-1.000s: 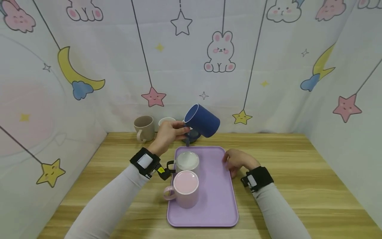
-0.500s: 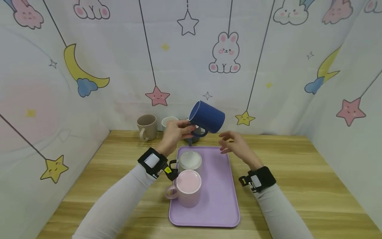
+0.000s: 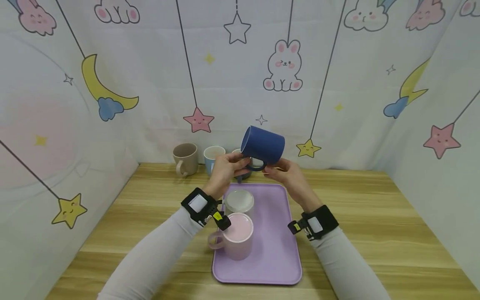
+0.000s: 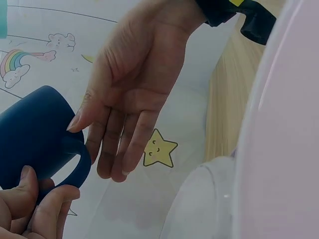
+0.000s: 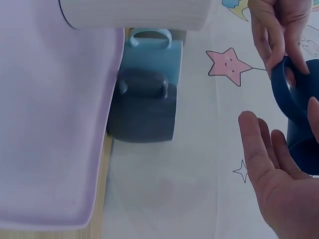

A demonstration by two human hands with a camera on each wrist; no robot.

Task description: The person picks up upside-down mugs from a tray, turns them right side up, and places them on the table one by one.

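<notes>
Above the far end of the tray, a dark blue mug (image 3: pixel 264 143) is held tipped on its side, its mouth toward the left. My left hand (image 3: pixel 224 173) pinches it at the handle, as the left wrist view shows with thumb and fingers (image 4: pixel 55 204) on the handle. From the right, my right hand (image 3: pixel 292 179) reaches the mug's base end. Its fingers are extended and its thumb lies at the mug's edge in the left wrist view. Below, a pink mug (image 3: pixel 238 248) and a whitish mug (image 3: pixel 240 201) stand on the lilac tray (image 3: pixel 273 254), flat faces up.
Behind the tray, a taupe mug (image 3: pixel 187 160), a light blue mug (image 5: pixel 154 57) and a dark grey mug (image 5: pixel 144 112) stand in a row along the table's back edge. A patterned curtain (image 3: pixel 150 83) rises close behind them. Wood tabletop (image 3: pixel 356 225) extends on both sides.
My right hand has left the tray's right edge and moved up and left to the blue mug. The left hand has kept hold of the mug and shifted slightly right, turning its mouth away from view.
</notes>
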